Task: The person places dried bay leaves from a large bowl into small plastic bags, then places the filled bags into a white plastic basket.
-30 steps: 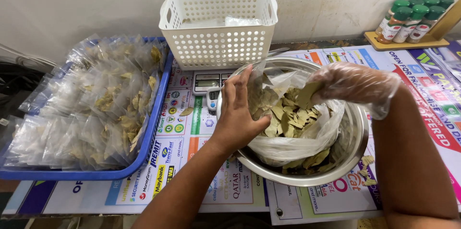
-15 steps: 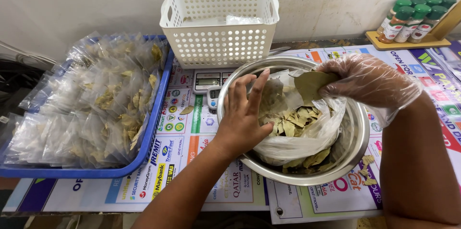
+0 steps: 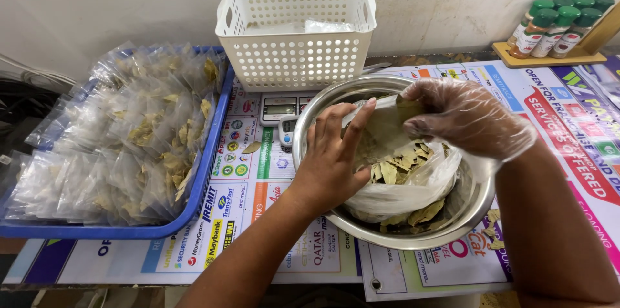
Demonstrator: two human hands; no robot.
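Note:
A steel bowl [image 3: 468, 208] sits on the table with a large clear plastic bag [image 3: 400, 195] of dried bay leaves [image 3: 394, 169] in it. My bare left hand [image 3: 332, 156] holds a small clear pouch [image 3: 381, 130] upright over the bowl. My right hand [image 3: 468, 117], in a thin clear plastic glove, pinches dried leaves [image 3: 408, 109] at the mouth of that pouch. Both hands meet above the far half of the bowl.
A blue tray [image 3: 203, 172] at the left is piled with several filled leaf pouches [image 3: 129, 133]. A white perforated basket [image 3: 294, 33] stands at the back, a small digital scale [image 3: 279, 111] before it. Green-capped spice bottles [image 3: 555, 24] stand back right. Loose leaves [image 3: 494, 221] lie near the bowl.
My right hand has moved left and down, bringing the leaves from above the bowl to the pouch mouth. My left hand raised the pouch slightly toward it.

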